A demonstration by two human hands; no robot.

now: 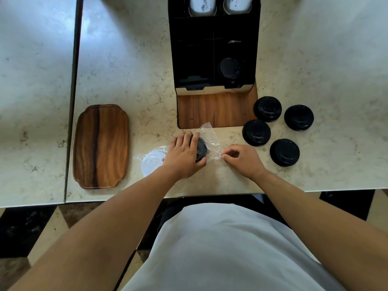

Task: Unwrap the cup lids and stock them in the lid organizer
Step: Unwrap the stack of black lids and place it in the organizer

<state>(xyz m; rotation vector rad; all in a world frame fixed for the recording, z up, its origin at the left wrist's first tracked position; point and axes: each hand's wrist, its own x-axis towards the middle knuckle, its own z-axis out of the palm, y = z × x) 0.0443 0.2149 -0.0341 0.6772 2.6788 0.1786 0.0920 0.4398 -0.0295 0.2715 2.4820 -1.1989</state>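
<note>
A black cup lid lies in clear plastic wrap on the counter just in front of the lid organizer. My left hand grips this lid from the left, fingers curled over its edge. My right hand pinches the loose end of the wrap to the lid's right. Several bare black lids lie on the counter at the right. One black lid sits in the organizer's front right slot. A white lid in plastic lies under my left wrist.
A wooden tray lies at the left of the counter. The organizer's wooden front panel faces me. Two white cups stand at its back. A seam separates this counter from another at the left.
</note>
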